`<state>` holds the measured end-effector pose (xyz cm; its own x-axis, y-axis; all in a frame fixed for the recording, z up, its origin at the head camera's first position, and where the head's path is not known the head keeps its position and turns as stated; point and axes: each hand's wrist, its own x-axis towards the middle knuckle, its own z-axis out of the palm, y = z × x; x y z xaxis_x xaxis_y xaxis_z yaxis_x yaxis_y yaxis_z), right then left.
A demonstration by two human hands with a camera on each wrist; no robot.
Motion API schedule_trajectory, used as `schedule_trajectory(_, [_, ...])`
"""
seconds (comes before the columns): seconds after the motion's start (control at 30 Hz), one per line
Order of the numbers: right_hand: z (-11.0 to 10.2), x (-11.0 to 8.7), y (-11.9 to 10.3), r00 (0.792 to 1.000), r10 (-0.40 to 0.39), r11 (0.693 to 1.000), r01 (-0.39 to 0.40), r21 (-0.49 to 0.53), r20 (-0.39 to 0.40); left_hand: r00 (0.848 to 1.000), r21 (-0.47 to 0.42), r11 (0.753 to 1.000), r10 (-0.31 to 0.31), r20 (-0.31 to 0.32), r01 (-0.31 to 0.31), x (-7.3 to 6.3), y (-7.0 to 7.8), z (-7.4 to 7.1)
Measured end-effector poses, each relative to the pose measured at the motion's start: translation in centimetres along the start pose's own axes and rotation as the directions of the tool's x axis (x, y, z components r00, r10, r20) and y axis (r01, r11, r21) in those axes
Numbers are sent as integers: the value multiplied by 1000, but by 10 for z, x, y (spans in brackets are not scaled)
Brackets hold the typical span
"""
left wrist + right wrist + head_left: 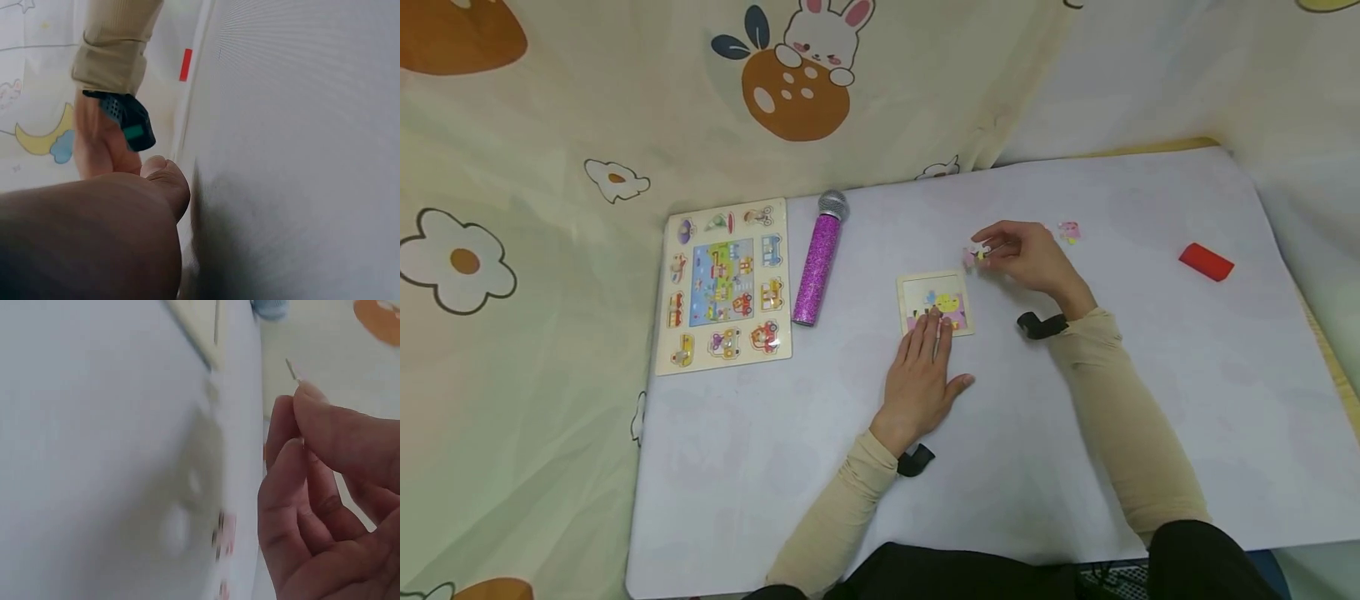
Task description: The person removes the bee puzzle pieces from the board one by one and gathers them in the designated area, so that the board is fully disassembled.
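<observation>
A small square puzzle tray with a pale frame lies on the table, its lower part filled by a pink and yellow picture. My left hand rests on the tray's lower edge, fingers straight and thumb spread to the side. Just off the tray's upper right corner, my right hand pinches a small jigsaw piece between thumb and index finger. The right wrist view shows that piece edge-on as a thin sliver, raised above the table. A loose pink piece lies beyond the right hand.
To the left lies a wooden peg puzzle board with vehicle pictures. Beside it is a purple glitter microphone. A red block-like object lies at the far right. Patterned cloth hangs behind the table.
</observation>
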<state>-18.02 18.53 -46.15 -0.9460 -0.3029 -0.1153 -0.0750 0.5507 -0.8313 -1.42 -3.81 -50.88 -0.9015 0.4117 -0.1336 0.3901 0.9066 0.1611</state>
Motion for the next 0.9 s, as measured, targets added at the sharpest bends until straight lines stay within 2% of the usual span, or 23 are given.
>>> schedule_trajectory(0.13, [-17,-8,11,998,33,999,-33,-8,-48,1000,5,1000,-7,15,7,0,1,0])
schedule_trajectory(0.4, [-39,-23,35,995,9,994,-20,-104,-104,1000,9,1000,-11,15,11,0,1,1])
schedule_trajectory(0.6, [-44,-29,47,996,57,987,-67,-143,-74,1000,9,1000,-19,24,19,0,0,2])
schedule_trajectory(0.9, [-42,-28,52,996,78,983,-85,-165,-49,999,-3,1000,-14,33,14,0,1,0])
